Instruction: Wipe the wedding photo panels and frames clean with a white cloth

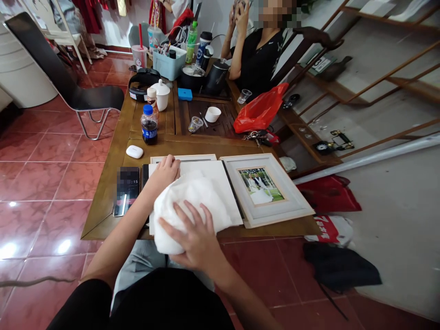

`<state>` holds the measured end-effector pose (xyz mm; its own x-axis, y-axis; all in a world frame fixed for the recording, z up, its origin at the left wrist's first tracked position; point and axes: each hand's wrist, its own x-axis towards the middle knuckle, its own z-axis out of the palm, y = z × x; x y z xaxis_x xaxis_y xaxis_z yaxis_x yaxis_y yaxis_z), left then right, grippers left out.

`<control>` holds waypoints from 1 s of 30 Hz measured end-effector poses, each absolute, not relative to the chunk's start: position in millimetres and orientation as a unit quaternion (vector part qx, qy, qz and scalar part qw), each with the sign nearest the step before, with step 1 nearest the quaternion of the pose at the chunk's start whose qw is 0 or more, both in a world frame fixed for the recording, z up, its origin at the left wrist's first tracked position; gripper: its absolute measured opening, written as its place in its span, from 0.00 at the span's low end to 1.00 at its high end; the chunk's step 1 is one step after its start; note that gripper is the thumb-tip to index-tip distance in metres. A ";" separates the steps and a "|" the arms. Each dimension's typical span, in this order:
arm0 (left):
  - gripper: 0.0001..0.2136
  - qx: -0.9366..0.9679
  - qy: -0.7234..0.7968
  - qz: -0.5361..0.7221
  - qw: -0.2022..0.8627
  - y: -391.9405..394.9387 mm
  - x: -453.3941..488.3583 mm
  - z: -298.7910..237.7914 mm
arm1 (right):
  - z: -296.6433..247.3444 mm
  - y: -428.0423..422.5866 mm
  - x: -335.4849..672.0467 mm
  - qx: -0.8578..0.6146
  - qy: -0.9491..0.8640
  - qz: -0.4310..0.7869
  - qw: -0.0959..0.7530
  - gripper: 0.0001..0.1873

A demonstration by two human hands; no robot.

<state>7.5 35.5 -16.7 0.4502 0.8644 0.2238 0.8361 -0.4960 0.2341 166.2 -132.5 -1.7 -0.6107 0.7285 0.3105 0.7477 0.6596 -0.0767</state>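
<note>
My right hand (197, 236) holds a bunched white cloth (202, 192), its fingers spread over the top and its thumb at the lower edge. The cloth lies on a white board (223, 183) with a dark border and hangs partly past the near table edge. My left hand (168, 170) rests on the board's far left part, fingers laid out and holding nothing. Just right of the board lies a white picture frame (295, 201) with a photo of two people in it. Another pale frame (202, 157) shows partly behind the board; the rest of it is covered.
A phone (126, 190) and a white earbud case (134, 151) lie at the left. Beyond them stand a cola bottle (149, 126), a white lidded cup (162, 96) and a red bag (259, 110). Another person (257, 55) sits across the table. A black chair (79, 91) stands left.
</note>
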 end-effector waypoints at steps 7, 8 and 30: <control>0.12 0.847 0.507 0.149 0.062 35.4 7.8 -14.1 | -3.8 -133.4 152.2 -0.417 -0.890 -0.031 0.180 0.39; 0.12 0.847 0.505 0.149 0.066 33.4 7.6 -11.6 | -4.4 -133.5 157.0 -0.422 -0.887 -0.033 0.184 0.38; 0.14 0.852 0.503 0.139 0.046 24.8 11.1 -3.2 | -5.7 -126.3 224.1 -0.534 -0.816 -0.095 0.199 0.30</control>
<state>11.1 24.8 -3.2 0.4550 0.8697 0.1912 0.8440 -0.4896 0.2187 224.1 -126.3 -5.7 -0.3500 0.8339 0.4268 0.9095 0.4116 -0.0583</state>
